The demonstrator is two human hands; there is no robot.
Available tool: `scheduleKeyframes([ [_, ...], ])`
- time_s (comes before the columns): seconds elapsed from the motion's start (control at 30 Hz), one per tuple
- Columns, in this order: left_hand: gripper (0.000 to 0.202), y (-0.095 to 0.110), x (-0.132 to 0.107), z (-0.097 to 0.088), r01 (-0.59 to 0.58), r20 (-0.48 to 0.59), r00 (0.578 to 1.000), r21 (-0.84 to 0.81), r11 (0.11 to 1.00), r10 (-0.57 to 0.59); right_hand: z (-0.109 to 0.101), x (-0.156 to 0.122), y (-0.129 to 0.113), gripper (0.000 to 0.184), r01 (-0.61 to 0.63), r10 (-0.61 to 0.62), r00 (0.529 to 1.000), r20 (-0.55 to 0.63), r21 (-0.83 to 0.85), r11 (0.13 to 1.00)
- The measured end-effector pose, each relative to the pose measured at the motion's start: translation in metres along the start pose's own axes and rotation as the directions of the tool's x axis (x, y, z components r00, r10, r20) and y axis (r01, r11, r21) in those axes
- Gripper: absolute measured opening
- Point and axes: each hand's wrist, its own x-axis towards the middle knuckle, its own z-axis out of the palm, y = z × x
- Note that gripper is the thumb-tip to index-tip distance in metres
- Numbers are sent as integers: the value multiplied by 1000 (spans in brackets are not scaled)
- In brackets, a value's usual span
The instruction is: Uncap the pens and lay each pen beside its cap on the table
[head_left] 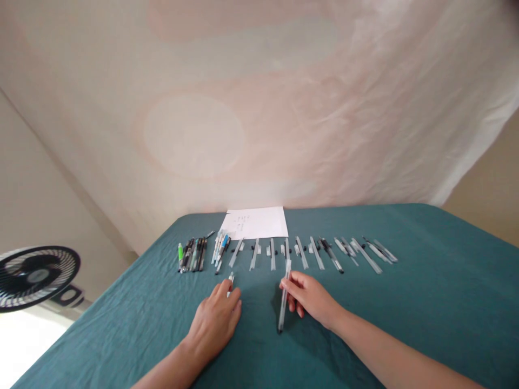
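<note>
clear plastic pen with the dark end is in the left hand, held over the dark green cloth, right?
Not the left hand: the head view shows the right hand holding the clear plastic pen with the dark end over the dark green cloth.

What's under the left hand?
Part of a slim, pale pen pokes out past the left hand, with green cloth around it. The rest of the pen, and anything beneath the palm, is covered.
</note>
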Motion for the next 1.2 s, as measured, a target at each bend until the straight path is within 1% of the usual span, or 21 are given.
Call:
scheduleKeyframes([
  [0.1,24,-7,0,4,-23,5,1000,-10,1000,23,-1,-1,-1,40,4,-4,1000,4,6,1000],
  [0.2,27,-14,2,3,-73,-1,997,-33,997,73,-1,-2,-1,40,7,-7,1000,11,7,1000],
  [0.27,28,-17,4,1,-102,4,995,-47,994,103,-1,-2,-1,40,6,-6,1000,10,1,1000],
  [0.43,29,-23,6,-8,-141,56,988,-62,988,144,0,-2,-2,39,-1,1,1000,8,-14,1000],
  [0.53,27,-24,4,-12,-144,43,988,-59,988,146,1,-4,-8,38,4,-4,1000,12,-1,1000],
  [0.6,25,-18,4,-15,-145,-8,989,-93,985,145,3,-7,-15,38,13,-15,999,37,50,999],
  [0.67,27,-5,6,-18,-122,-74,991,-190,974,110,4,-12,-24,38,3,-10,996,89,71,997],
  [0.7,29,3,9,-19,-108,-96,992,-260,960,85,4,-15,-29,37,2,-6,993,116,32,999],
  [0.73,31,13,12,-20,-93,-102,993,-334,938,62,4,-17,-34,36,18,-11,991,133,-50,999],
  [0.77,34,22,16,-21,-96,-94,994,-403,910,63,3,-21,-38,35,52,-28,989,143,-163,985],
  [0.8,33,31,20,-21,-122,-87,992,-452,884,92,3,-24,-42,34,100,-59,987,149,-289,952],
  [0.87,25,45,27,-19,-197,-64,980,-497,845,190,2,-30,-45,31,206,-142,977,162,-504,839],
  [0.93,23,53,31,-14,-235,-45,968,-513,825,248,2,-34,-43,26,267,-210,964,165,-635,725],
  [0.97,23,55,32,-10,-229,-37,968,-527,819,247,3,-35,-40,23,282,-239,958,160,-686,671],
  [1.07,17,57,30,2,-153,4,981,-589,794,193,9,-36,-30,20,291,-304,941,145,-805,517],
  [1.13,13,57,26,8,-100,42,986,-624,775,161,13,-35,-24,20,301,-314,935,163,-833,464],
  [1.2,11,57,24,13,-50,75,989,-656,753,131,16,-35,-22,21,321,-307,932,191,-829,458],
])
